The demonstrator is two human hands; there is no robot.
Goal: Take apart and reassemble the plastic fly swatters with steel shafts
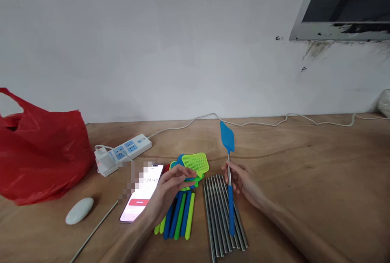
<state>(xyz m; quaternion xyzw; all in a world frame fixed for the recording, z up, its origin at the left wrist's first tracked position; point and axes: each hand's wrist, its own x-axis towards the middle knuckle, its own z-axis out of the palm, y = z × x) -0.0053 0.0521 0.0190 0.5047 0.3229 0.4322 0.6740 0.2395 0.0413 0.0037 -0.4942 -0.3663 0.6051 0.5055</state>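
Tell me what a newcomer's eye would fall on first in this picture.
Probably the big red bag at the left edge, vivid against the pale wall. Next, the blue fly swatter held in the right hand, close to the row of metal rods. Then the yellow-green swatter head, partly behind the left hand near the middle.

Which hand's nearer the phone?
Left. The left hand is just right of the phone; the right hand is well farther right, holding the blue swatter by its shaft.
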